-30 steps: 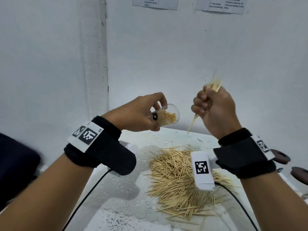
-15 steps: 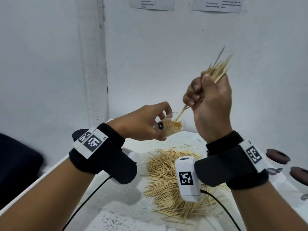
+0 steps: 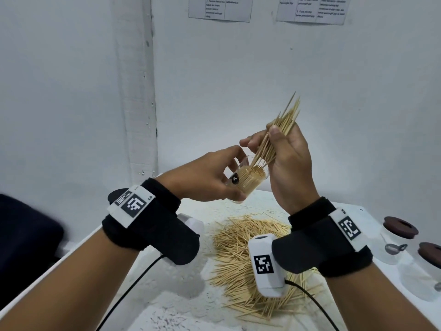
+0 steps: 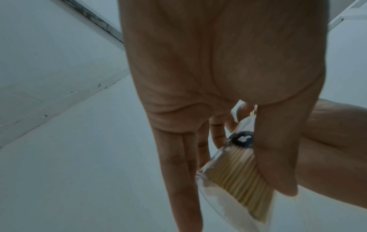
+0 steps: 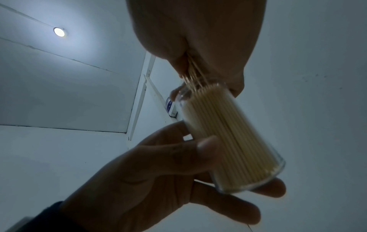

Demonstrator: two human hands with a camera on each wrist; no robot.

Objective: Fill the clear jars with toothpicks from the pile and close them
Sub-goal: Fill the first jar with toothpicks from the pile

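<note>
- At the left of the head view, the left hand is raised above the white table, thumb and fingers wrapped around a clear jar.
- That jar, tilted with its open mouth toward the other hand, is packed almost full of toothpicks; a small black sticker sits on its side wall. The left wrist view shows the thumb pressed along the jar's wall.
- Right of it, the right hand pinches a bundle of toothpicks, its lower tips poking into the jar's mouth and its upper tips fanning above the fist.
- Below both hands, the loose toothpick pile lies on the table.
- Far right, two more clear jars stand on the table with brown lids on top.
</note>
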